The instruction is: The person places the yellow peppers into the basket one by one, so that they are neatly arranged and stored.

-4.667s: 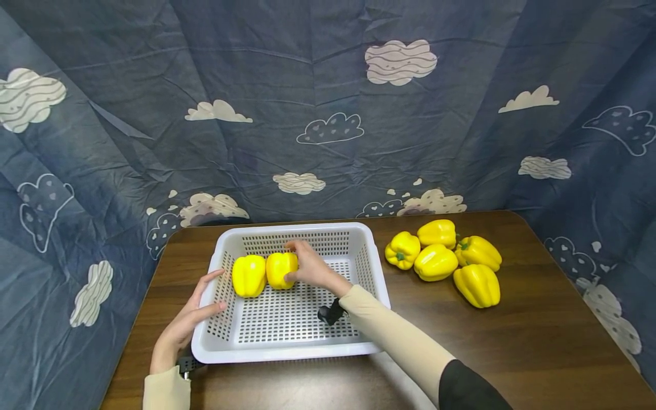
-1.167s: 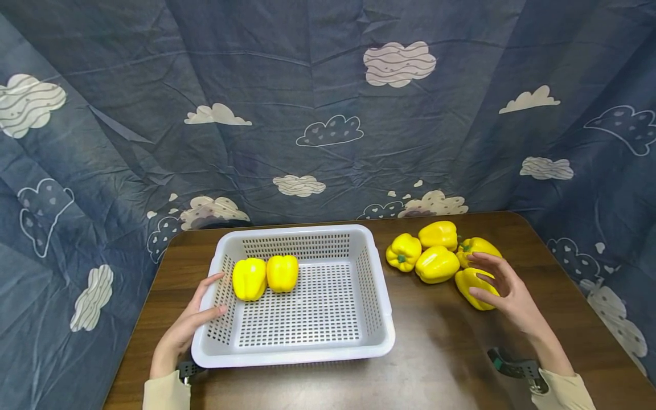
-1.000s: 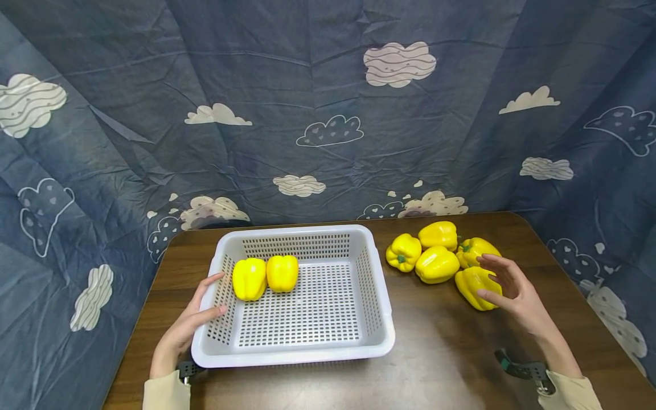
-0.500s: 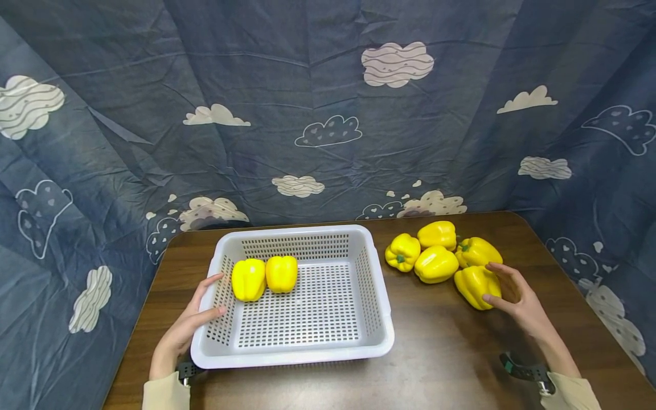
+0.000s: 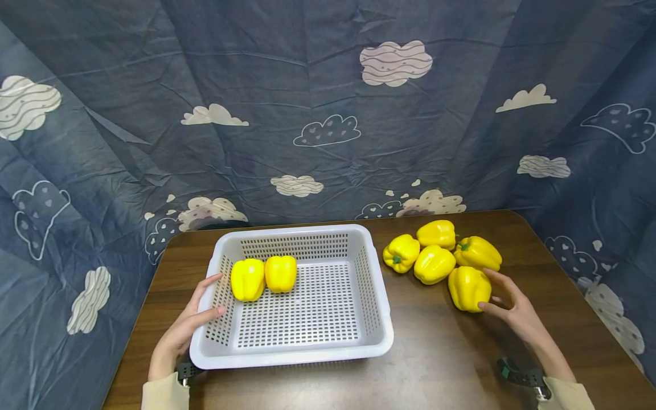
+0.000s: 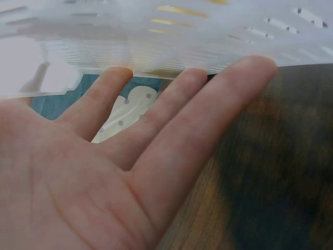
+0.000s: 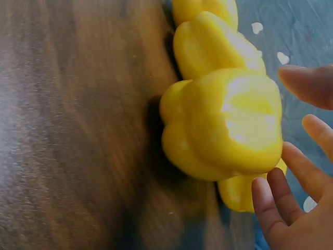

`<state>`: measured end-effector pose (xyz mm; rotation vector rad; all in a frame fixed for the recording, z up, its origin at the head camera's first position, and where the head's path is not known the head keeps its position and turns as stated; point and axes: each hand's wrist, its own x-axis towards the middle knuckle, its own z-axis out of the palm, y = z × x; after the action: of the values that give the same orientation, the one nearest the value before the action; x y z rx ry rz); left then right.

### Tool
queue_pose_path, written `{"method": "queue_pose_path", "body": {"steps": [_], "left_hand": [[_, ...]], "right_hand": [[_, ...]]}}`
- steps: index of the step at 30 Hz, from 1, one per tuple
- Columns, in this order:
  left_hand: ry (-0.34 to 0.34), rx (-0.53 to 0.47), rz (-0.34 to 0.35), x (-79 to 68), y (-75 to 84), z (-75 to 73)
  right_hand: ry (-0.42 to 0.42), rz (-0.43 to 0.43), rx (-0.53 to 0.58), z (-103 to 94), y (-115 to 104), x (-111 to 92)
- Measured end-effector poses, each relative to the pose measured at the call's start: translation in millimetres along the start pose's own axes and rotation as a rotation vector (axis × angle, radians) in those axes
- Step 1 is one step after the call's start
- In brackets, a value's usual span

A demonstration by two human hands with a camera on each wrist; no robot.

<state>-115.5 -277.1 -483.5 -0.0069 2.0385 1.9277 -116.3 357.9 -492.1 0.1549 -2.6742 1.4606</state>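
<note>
My left hand (image 5: 184, 322) rests at the left side of a white perforated plastic basket (image 5: 302, 357). Its thumb and index finger lie over the rim; in the left wrist view other fingers (image 6: 171, 135) stretch straight against the outside wall. Two yellow bell peppers (image 5: 248, 280) sit side by side in the basket's left part. On the right of the table, my right hand (image 5: 520, 310) reaches to the nearest yellow bell pepper (image 5: 468, 289), fingertips at its right side. The right wrist view shows this pepper (image 7: 223, 125) with fingers spread beside it and the thumb apart.
Several more yellow bell peppers (image 5: 434, 265) lie clustered behind the nearest one, right of the basket. Everything stands on a dark brown wooden table (image 5: 425, 364). A blue curtain (image 5: 328, 165) with cloud prints hangs behind its far edge.
My right hand has left the basket, where it held the second pepper, and moved right to the cluster. The nearest pepper there has turned and shifted slightly left. The left hand stays put.
</note>
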Motion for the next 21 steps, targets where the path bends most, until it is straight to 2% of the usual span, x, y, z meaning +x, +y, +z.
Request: {"method": "queue_pose_path", "body": {"steps": [3,8,21], "left_hand": [[-0.003,-0.003,0.002,0.0,0.0,-0.1],[-0.002,0.001,0.003,0.0,-0.5,-0.1],[-0.002,0.002,0.005,0.3,-0.5,-0.5]], "right_hand": [[-0.027,0.034,-0.036,2.3,0,-2],[-0.057,0.043,-0.05,6.4,4,0],[-0.038,0.079,-0.108,14.3,12,1]]}}
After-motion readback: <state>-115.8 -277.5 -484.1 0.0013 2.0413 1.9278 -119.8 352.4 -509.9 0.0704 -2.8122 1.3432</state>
